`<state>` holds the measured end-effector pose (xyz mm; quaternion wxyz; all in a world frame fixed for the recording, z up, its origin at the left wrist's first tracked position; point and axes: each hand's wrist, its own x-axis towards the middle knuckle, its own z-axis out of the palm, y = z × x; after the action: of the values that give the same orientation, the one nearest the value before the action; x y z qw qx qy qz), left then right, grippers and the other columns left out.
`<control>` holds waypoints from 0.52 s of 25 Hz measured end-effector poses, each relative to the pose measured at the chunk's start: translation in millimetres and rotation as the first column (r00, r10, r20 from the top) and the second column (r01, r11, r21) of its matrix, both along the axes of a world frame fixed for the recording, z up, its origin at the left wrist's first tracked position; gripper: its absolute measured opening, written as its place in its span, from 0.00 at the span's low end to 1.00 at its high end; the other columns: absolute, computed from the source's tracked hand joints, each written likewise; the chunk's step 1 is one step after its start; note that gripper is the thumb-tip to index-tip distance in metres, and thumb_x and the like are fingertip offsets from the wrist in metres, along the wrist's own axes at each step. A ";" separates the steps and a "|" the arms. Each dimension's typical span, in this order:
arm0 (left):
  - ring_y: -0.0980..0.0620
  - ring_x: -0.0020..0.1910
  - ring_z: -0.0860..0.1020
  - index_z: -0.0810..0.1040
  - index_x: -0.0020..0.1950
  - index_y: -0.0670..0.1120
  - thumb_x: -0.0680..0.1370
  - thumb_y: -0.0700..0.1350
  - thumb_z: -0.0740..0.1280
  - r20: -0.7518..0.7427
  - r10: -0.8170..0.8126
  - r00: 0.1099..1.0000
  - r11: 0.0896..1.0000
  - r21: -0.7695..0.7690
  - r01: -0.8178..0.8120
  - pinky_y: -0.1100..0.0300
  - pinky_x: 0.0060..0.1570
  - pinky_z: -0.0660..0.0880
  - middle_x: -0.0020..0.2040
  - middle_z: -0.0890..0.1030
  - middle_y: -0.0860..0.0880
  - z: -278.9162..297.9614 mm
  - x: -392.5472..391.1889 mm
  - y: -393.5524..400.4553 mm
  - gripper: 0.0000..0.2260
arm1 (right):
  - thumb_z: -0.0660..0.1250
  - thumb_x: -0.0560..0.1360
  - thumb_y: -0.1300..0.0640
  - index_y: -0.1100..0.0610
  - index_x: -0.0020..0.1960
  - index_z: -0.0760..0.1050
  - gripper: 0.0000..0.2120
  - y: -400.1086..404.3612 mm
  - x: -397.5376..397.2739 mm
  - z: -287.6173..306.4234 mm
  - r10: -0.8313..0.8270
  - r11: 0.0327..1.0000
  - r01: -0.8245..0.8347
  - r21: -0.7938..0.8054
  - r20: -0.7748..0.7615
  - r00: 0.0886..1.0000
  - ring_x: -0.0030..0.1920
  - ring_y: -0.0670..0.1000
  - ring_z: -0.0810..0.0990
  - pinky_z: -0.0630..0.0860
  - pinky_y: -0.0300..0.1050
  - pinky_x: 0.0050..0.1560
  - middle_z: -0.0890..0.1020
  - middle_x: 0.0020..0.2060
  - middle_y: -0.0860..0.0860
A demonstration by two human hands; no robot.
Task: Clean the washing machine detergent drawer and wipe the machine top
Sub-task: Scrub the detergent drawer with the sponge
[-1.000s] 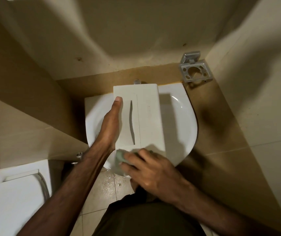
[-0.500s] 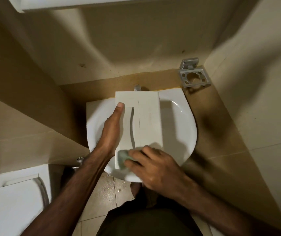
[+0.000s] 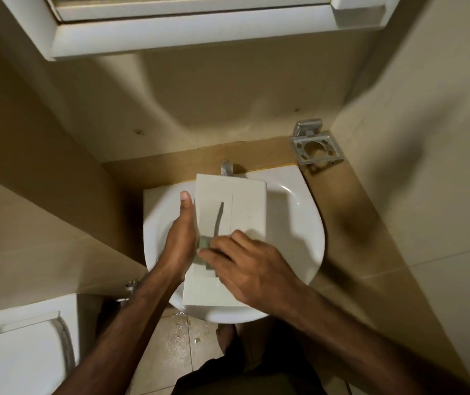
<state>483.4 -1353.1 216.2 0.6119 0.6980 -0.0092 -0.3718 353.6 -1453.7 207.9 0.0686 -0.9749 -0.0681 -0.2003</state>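
Lying across white ceramic basin (image 3: 293, 223): flat white rectangular plastic drawer (image 3: 245, 203), left hand (image 3: 181, 238) straight-fingered along its left edge, right hand (image 3: 245, 269) curled on grey-green sponge (image 3: 204, 246). Behind, nearly hidden by drawer: metal tap (image 3: 226, 168). Nearby: wall-mounted metal toothbrush holder (image 3: 315, 148) at right, white toilet lid (image 3: 14, 357) lower left.

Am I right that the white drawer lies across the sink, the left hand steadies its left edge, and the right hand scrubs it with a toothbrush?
Not the toothbrush. The head view shows the right hand pressing a green-grey sponge onto the drawer. The drawer does lie across the sink, steadied by the left hand.
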 end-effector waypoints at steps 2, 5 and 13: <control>0.54 0.52 0.87 0.84 0.56 0.53 0.84 0.66 0.46 0.002 -0.006 1.000 1.000 0.023 0.006 0.57 0.53 0.78 0.53 0.88 0.53 1.8 -4.8 -0.3 0.30 | 0.63 0.81 0.58 0.54 0.61 0.79 0.11 -5.5 -0.2 2.3 0.083 0.993 -0.087 -0.083 -0.046 0.995 0.49 0.53 0.75 0.78 0.48 0.42 0.79 0.52 0.51; 0.57 0.68 0.76 0.75 0.74 0.53 0.84 0.65 0.44 0.030 -0.050 0.998 0.995 0.083 0.047 0.58 0.67 0.66 0.69 0.76 0.56 5.9 -13.4 -4.4 0.30 | 0.72 0.77 0.55 0.52 0.57 0.81 0.09 -22.4 33.5 19.0 -0.143 0.982 0.138 -0.131 -0.034 0.989 0.49 0.51 0.76 0.78 0.44 0.37 0.79 0.52 0.51; 0.52 0.65 0.79 0.79 0.69 0.52 0.81 0.72 0.49 0.036 -0.011 0.999 0.995 0.101 0.007 0.55 0.71 0.69 0.65 0.83 0.54 -3.3 -4.4 -0.2 0.33 | 0.74 0.71 0.59 0.54 0.51 0.81 0.10 35.3 -15.3 18.0 0.032 0.994 -0.052 -0.094 -0.205 0.978 0.46 0.51 0.77 0.74 0.46 0.31 0.79 0.48 0.50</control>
<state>479.1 -1353.4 212.8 0.5739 0.7347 -0.0045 -0.3618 338.3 -1418.4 225.9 0.0310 -0.9909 -0.0912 -0.0943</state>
